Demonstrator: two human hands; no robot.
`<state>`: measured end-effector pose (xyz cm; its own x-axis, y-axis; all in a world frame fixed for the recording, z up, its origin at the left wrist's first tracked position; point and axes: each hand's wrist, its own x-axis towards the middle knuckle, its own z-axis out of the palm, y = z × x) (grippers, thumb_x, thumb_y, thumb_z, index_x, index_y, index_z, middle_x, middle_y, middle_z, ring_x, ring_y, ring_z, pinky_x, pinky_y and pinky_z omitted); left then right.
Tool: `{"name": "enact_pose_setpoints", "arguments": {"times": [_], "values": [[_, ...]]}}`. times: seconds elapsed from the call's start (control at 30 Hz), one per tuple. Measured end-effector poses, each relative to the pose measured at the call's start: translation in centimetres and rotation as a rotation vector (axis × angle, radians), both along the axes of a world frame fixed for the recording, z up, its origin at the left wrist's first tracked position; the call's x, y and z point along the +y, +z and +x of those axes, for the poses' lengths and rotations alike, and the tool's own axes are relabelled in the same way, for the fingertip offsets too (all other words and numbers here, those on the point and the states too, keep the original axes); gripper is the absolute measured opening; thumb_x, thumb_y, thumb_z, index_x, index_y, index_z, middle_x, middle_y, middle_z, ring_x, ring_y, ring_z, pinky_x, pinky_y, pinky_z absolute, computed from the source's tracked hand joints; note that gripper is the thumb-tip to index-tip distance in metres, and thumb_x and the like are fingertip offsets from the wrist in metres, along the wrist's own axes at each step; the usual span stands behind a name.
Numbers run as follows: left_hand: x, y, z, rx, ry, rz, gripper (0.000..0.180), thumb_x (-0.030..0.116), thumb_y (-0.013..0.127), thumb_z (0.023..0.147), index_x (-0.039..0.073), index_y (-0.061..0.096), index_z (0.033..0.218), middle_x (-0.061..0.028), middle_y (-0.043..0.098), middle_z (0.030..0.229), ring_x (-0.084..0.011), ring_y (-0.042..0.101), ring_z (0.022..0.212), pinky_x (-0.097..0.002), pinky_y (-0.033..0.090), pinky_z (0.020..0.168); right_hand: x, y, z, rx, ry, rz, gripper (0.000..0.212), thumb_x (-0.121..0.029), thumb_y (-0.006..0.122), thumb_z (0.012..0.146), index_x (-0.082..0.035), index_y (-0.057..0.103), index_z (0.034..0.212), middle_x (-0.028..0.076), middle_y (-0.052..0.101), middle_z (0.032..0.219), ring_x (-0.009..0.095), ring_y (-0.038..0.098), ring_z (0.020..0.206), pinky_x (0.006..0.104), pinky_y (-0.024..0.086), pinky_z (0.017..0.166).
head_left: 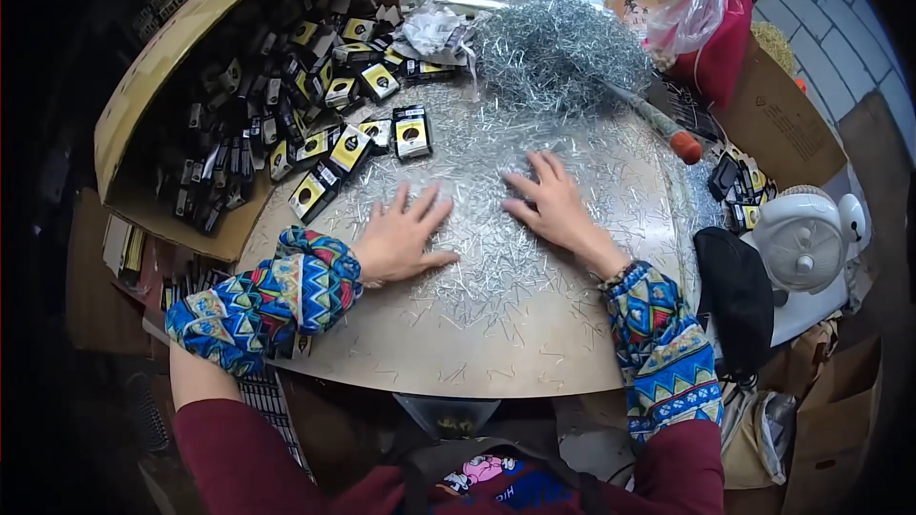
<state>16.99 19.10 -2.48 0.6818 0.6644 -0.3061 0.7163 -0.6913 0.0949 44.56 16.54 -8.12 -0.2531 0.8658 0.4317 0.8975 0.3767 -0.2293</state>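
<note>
A layer of thin, shiny silver metal pins [482,272] is spread over the table in front of me; their exact kind is too small to tell. My left hand [396,236] lies palm down over the pins, its fingers spread and nothing gripped. Opposite it, my right hand [558,208] is also palm down with fingers apart, touching or just above the scattered pins. Beyond both hands rises a large tangled heap of the same silver pieces [563,52]. Closest to my left fingertips are small black-and-yellow boxes [348,148], several of them lying loose on the tabletop.
At the left, a big cardboard carton [181,38] lies on its side, spilling many small boxes. A stick with an orange end [685,146] leans out of the heap. On the right are a white fan [806,238], a black pouch [733,296] and a red bag [720,38].
</note>
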Motion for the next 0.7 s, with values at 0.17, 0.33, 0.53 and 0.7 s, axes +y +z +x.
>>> {"name": "enact_pose_setpoints", "arguments": {"times": [0.17, 0.33, 0.53, 0.7], "values": [[-0.8, -0.3, -1.4, 0.056, 0.177, 0.001, 0.084, 0.066, 0.047, 0.089, 0.017, 0.023, 0.151, -0.0165, 0.017, 0.158, -0.0459, 0.015, 0.143, -0.0686, 0.024, 0.106, -0.9, 1.3, 3.2, 0.063, -0.137, -0.064, 0.037, -0.032, 0.067, 0.084, -0.007, 0.064, 0.111, 0.019, 0.055, 0.123, 0.038, 0.048, 0.115, 0.0480, 0.041, 0.095], [-0.1, 0.0, -0.2, -0.066, -0.088, 0.020, 0.063, 0.045, 0.056, 0.092, 0.016, 0.037, 0.144, -0.0158, 0.028, 0.153, -0.0443, 0.025, 0.139, -0.0668, 0.028, 0.104, -0.1, 5.2, 4.5, 0.444, -0.124, -0.093, 0.017, -0.012, 0.067, 0.081, -0.002, 0.067, 0.094, 0.012, 0.062, 0.102, 0.024, 0.063, 0.091, 0.0341, 0.051, 0.077], [0.2, -2.1, 5.0, -0.478, -0.221, 0.143, 0.046, 0.026, 0.060, 0.091, 0.005, 0.048, 0.130, -0.0160, 0.050, 0.133, -0.0348, 0.050, 0.121, -0.0427, 0.043, 0.098, 0.9, 7.1, 3.3, 0.586, -0.118, -0.107, 0.024, -0.018, 0.070, 0.080, -0.002, 0.068, 0.098, 0.012, 0.062, 0.111, 0.023, 0.063, 0.100, 0.0349, 0.053, 0.082], [-1.9, -2.7, 7.3, -0.211, -0.289, 0.163, 0.063, 0.052, 0.048, 0.094, 0.017, 0.036, 0.145, -0.0189, 0.030, 0.151, -0.0483, 0.028, 0.136, -0.0676, 0.025, 0.105, 0.3, 2.8, 3.3, -0.058, -0.273, -0.148, 0.052, -0.038, 0.073, 0.074, -0.007, 0.062, 0.113, 0.020, 0.055, 0.123, 0.036, 0.044, 0.125, 0.0467, 0.041, 0.098]]}}
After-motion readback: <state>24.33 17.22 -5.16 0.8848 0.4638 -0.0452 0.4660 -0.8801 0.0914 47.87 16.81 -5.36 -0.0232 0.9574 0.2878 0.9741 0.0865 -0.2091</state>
